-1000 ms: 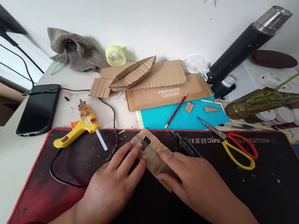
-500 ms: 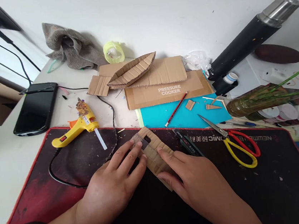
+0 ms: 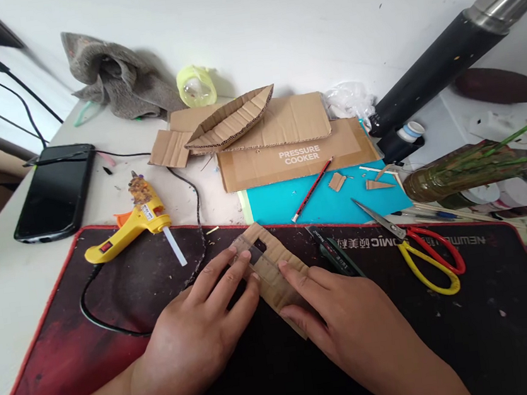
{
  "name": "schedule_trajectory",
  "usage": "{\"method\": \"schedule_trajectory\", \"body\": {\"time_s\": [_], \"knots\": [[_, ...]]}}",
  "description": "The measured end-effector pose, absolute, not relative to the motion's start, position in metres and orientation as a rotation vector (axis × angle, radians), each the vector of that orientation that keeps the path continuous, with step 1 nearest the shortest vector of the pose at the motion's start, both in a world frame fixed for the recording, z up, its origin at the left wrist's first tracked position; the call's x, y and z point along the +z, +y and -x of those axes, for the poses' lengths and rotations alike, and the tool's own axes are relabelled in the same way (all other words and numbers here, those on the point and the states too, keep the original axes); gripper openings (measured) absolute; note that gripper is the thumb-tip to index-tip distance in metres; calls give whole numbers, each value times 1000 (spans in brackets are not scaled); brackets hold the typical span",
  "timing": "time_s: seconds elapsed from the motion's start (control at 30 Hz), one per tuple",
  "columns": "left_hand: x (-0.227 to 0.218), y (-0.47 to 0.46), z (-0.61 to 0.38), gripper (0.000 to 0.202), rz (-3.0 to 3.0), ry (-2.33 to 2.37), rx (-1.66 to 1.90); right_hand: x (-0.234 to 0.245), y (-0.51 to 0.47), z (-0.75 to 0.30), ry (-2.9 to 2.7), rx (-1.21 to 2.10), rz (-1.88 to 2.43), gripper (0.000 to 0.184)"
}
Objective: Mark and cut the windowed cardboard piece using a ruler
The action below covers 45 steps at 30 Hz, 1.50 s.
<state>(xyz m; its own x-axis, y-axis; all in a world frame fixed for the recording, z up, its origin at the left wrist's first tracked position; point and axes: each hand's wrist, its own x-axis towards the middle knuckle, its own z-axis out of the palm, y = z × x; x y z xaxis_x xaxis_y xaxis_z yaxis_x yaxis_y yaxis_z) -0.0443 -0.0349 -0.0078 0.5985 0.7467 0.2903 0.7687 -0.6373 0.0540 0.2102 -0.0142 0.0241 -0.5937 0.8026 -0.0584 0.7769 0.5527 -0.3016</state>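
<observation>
A narrow cardboard strip [image 3: 273, 247] with a small rectangular hole near its far end lies slanted on the dark mat. Across it rests a clear plastic ruler [image 3: 262, 266], partly covered by fingers. My left hand [image 3: 201, 315] is open, its outstretched fingertips pressing on the ruler's left part. My right hand [image 3: 340, 309] has the index finger and thumb on either side of the ruler, gripping it against the cardboard. Just beyond the right hand lies a dark utility knife [image 3: 334, 253]. Its blade end points away.
A yellow glue gun [image 3: 135, 221] and a phone [image 3: 56, 192] lie at left. Scissors [image 3: 416, 246] are at right. Behind are a boat-shaped cardboard piece [image 3: 231, 125], a "PRESSURE COOKER" cardboard sheet [image 3: 260, 169], a pencil [image 3: 312, 189], blue paper [image 3: 274, 206] and a black flask [image 3: 439, 69].
The view has shifted slightly, so the surroundings sit a little differently in the picture. Both hands, the ruler and the cardboard strip keep nearly the same positions.
</observation>
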Motion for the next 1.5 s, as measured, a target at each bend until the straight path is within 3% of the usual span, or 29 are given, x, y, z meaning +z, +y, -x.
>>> {"method": "schedule_trajectory", "body": {"time_s": [0.63, 1.5], "knots": [[-8, -33, 48, 32, 2751, -1282, -463, 23, -17, -207, -2692, 383, 1348, 44], [-9, -33, 46, 32, 2729, -1263, -469, 24, -19, -200, -2652, 218, 1336, 58]]}}
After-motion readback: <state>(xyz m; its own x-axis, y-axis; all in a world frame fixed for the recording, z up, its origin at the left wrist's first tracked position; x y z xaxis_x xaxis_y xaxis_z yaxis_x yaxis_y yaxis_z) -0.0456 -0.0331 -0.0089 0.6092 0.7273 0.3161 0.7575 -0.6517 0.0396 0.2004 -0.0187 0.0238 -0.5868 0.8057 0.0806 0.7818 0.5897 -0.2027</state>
